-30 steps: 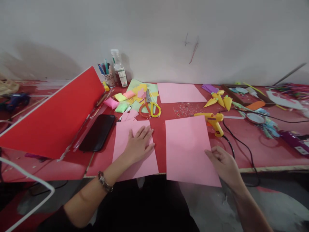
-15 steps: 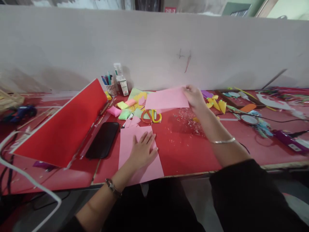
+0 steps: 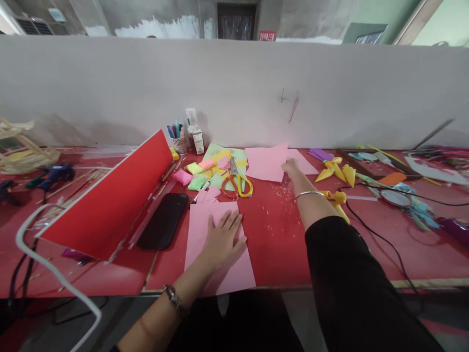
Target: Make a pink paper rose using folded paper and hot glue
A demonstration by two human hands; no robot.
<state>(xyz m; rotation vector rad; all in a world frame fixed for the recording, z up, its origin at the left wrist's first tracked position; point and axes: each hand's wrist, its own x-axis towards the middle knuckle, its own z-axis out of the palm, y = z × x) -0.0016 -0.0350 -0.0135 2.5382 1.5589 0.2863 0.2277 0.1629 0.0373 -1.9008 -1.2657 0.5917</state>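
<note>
My left hand point(image 3: 223, 239) lies flat with fingers spread on a sheet of pink paper point(image 3: 220, 278) near the table's front edge. Farther back, my right hand point(image 3: 290, 167) is closed at the lower corner of a second pink paper point(image 3: 266, 161), whose right edge stands slightly raised. Another pink piece point(image 3: 304, 165) shows behind that hand. Scissors point(image 3: 238, 185) with one red-orange and one yellow handle rest between the two papers. Small pink paper scraps point(image 3: 208, 194) touch the top of the front sheet.
On the left, a black phone point(image 3: 163, 222) lies beside a tilted red board point(image 3: 117, 200). Coloured clay packets point(image 3: 198, 182), a pen cup point(image 3: 179, 144) and a bottle point(image 3: 196, 137) stand toward the partition. Yellow cone shapes point(image 3: 348, 174) and a yellow glue gun point(image 3: 337, 198) are at right.
My right hand has lowered the pink paper toward the table and shifted it right relative to the scissors. The view has tilted up a little; my left hand stays on the front sheet.
</note>
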